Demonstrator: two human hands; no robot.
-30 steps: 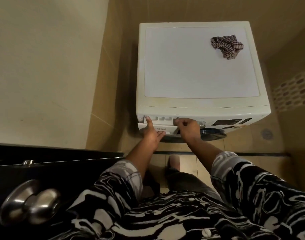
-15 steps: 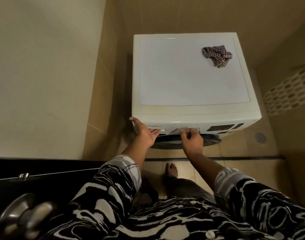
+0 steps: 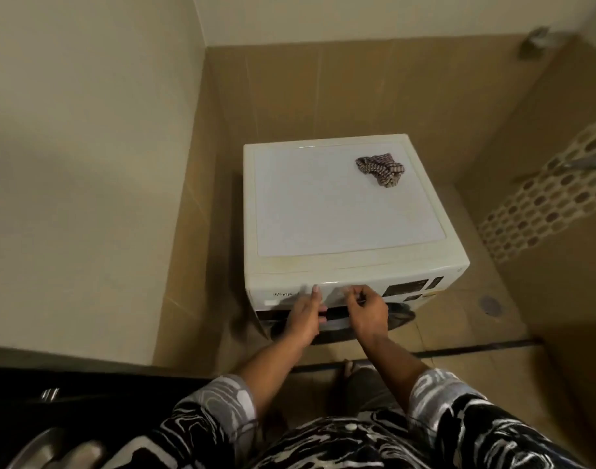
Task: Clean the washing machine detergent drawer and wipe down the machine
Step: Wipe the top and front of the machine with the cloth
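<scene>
Now | left hand [image 3: 303, 316], right hand [image 3: 369, 313] at washer [image 3: 340, 211] front edge | cloth [image 3: 379, 169] back-right

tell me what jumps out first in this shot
The boxy white washing machine in the tan-tiled corner dominates the view. A crumpled brown-striped cloth lies on its top, far right. The left hand and right hand both meet at its front, just under the top edge.
</scene>
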